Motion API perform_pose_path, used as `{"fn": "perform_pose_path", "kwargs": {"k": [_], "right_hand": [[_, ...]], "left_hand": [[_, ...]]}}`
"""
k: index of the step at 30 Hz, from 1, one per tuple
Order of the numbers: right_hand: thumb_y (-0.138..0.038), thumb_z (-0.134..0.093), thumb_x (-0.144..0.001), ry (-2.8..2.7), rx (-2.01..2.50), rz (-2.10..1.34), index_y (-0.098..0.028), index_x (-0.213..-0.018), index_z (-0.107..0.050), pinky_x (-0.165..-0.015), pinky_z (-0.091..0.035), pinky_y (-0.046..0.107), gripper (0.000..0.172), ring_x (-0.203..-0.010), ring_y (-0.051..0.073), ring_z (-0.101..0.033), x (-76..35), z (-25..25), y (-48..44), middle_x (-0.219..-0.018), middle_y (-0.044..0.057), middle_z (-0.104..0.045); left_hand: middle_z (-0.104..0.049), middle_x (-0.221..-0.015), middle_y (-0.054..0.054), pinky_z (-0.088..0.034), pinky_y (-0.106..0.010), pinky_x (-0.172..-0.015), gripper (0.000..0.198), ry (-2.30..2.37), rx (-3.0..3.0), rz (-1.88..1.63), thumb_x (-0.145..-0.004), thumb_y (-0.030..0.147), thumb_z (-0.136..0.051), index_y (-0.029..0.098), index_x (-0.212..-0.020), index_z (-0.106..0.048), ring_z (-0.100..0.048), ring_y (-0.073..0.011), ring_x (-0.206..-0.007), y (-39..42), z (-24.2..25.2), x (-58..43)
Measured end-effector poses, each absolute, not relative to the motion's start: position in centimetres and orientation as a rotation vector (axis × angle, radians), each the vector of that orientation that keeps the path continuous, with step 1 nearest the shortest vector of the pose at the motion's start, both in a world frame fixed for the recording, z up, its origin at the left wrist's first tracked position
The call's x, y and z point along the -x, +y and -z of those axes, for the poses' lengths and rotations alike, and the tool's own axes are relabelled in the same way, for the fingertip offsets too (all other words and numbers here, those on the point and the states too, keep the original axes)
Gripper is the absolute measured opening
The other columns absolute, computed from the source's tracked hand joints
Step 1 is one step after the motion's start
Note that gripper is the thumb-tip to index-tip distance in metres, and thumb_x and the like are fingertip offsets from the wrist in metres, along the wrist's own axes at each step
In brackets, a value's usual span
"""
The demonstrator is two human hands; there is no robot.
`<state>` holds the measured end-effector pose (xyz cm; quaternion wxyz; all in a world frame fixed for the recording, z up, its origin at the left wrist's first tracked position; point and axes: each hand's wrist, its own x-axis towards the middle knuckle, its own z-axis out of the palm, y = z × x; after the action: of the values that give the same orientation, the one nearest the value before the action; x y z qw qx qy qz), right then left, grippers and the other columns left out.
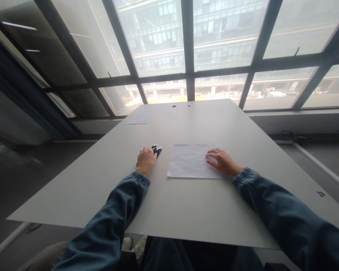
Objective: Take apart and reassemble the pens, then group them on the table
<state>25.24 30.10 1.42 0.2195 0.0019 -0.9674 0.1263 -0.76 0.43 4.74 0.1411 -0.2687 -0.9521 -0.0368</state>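
Note:
My left hand (147,160) is closed over several black pens (158,151) lying on the white table, left of the paper. Light-coloured pen tips poke out past the fingers, and the palm hides most of the rest. A white sheet of paper (190,162) lies flat in front of me, its lower left corner slightly raised. Across its right edge rests my right hand (222,161), fingers stretched out and a little apart, with nothing gripped. Both forearms are in blue sleeves.
The white table (186,210) reaches toward large windows (189,45). At its far left lies another paper (138,116). Near the far edge are a dark round spot (174,106) and a smaller one (189,105). A small black mark (320,194) shows at the right.

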Motion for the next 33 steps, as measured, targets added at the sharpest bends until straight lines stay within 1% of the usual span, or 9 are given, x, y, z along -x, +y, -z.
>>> {"fn": "perform_pose_path", "kwargs": {"k": [6, 8, 11, 13, 15, 18, 23, 27, 33], "right_hand": [[-0.038, -0.049, -0.101, -2.616, 0.022, -0.354, -0.02, -0.113, -0.072, -0.095, -0.046, 0.046, 0.031, -0.11, 0.029, -0.06, -25.0, -1.9, 30.0, -0.116, 0.012, -0.071], [-0.035, -0.049, -0.101, -2.535, 0.027, -0.405, -0.02, -0.111, -0.072, -0.095, -0.047, 0.046, 0.029, -0.108, 0.028, -0.06, -24.8, -2.3, 29.5, -0.113, 0.012, -0.072], [-0.032, -0.047, -0.101, -2.361, 0.027, -0.606, -0.019, -0.106, -0.072, -0.09, -0.049, 0.041, 0.029, -0.102, 0.025, -0.062, -24.1, -2.9, 27.8, -0.107, 0.011, -0.072], [-0.035, -0.046, -0.101, -2.251, 0.075, -0.831, -0.019, -0.102, -0.072, -0.079, -0.052, 0.036, 0.03, -0.089, 0.022, -0.064, -23.5, -3.2, 26.0, -0.101, 0.01, -0.072], [-0.041, -0.048, -0.1, -2.202, 0.141, -1.118, -0.019, -0.1, -0.072, -0.068, -0.051, 0.031, 0.033, -0.078, 0.019, -0.065, -23.0, -3.2, 24.0, -0.093, 0.008, -0.073], [-0.054, -0.045, -0.098, -2.078, 0.195, -1.649, -0.017, -0.1, -0.069, -0.048, -0.043, 0.025, 0.045, -0.057, 0.014, -0.06, -22.6, -3.1, 21.7, -0.074, 0.004, -0.069], [-0.059, -0.064, -0.085, -1.69, 0.37, -2.003, -0.016, -0.093, -0.064, -0.038, -0.026, 0.021, 0.044, -0.041, 0.008, -0.04, -23.1, -3.2, 21.9, -0.055, -0.005, -0.051], [-0.053, -0.077, -0.074, -1.576, 0.406, -1.964, -0.015, -0.092, -0.066, -0.041, -0.024, 0.021, 0.043, -0.046, 0.007, -0.039, -23.6, -3.2, 24.3, -0.057, -0.007, -0.045], [-0.048, -0.074, -0.079, -1.676, 0.371, -1.86, -0.014, -0.098, -0.071, -0.044, -0.025, 0.023, 0.039, -0.049, 0.008, -0.039, -24.1, -2.6, 26.4, -0.053, -0.006, -0.045]], "left_hand": [[-0.065, -0.108, -0.019, -0.05, -0.042, -0.084, 0.023, -2.74, 0.734, 0.368, -0.093, 0.033, -0.053, 0.015, -0.091, -0.066, -0.064, -0.0328, -0.1, 0.6, -6.2, 1.4], [-0.067, -0.104, -0.016, -0.051, -0.039, -0.081, 0.021, -2.617, 0.765, 0.727, -0.094, 0.035, -0.053, 0.016, -0.091, -0.063, -0.066, -0.0294, -0.094, 1.2, -6.9, 0.8], [-0.071, -0.088, -0.009, -0.051, -0.032, -0.068, 0.027, -2.453, 0.971, 1.589, -0.094, 0.043, -0.057, 0.017, -0.1, -0.058, -0.067, -0.0216, -0.077, 3.3, -7.4, -1.6], [-0.072, -0.087, -0.009, -0.051, -0.029, -0.064, 0.037, -2.321, 1.125, 2.107, -0.09, 0.051, -0.063, 0.016, -0.099, -0.058, -0.065, -0.0183, -0.073, 5.4, -7.3, -4.0], [-0.072, -0.094, -0.009, -0.054, -0.028, -0.068, 0.041, -2.14, 1.21, 2.519, -0.085, 0.053, -0.07, 0.015, -0.097, -0.06, -0.066, -0.0164, -0.078, 7.6, -6.9, -6.6], [-0.072, -0.103, -0.009, -0.057, -0.032, -0.078, 0.038, -1.883, 1.227, 2.878, -0.083, 0.048, -0.075, 0.016, -0.098, -0.061, -0.069, -0.0156, -0.083, 10.1, -6.3, -9.5], [-0.07, -0.104, -0.007, -0.058, -0.033, -0.08, 0.032, -1.815, 1.234, 2.842, -0.083, 0.042, -0.077, 0.017, -0.098, -0.065, -0.07, -0.0162, -0.086, 11.1, -5.1, -10.3], [-0.072, -0.085, -0.003, -0.057, -0.028, -0.073, 0.037, -1.93, 1.214, 2.638, -0.081, 0.037, -0.08, 0.018, -0.111, -0.067, -0.068, -0.0133, -0.073, 10.1, -4.3, -8.9], [-0.076, -0.081, -0.007, -0.06, -0.032, -0.075, 0.026, -2.035, 1.235, 2.392, -0.077, 0.034, -0.082, 0.014, -0.092, -0.076, -0.07, -0.0169, -0.073, 9.4, -3.9, -7.7]]}}
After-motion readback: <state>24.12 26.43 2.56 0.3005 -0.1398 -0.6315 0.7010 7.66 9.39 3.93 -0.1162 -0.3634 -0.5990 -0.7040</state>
